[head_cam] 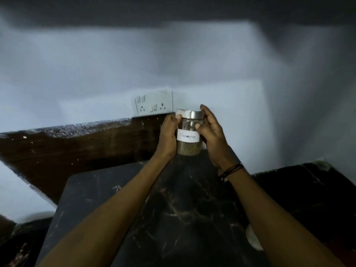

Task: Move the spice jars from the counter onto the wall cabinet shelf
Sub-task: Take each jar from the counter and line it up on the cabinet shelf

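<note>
Desk front, 6 o'clock: the dark marble desk [185, 209] lies bare between the forearms.
Wall, 12 o'clock: the pale wall [173, 64] closes the way just behind the jar [189, 132].
Socket, 11 o'clock: the switch plate [152, 104] sits on the wall just beside the jar's lid.
Backsplash, 9 o'clock: a brown ledge [77, 147] bars the left.
Both hands [167, 135] [213, 135] flank the jar.

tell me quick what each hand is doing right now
Left hand: grips the cinnamon jar on its left side.
Right hand: grips the same jar on its right side.
</note>
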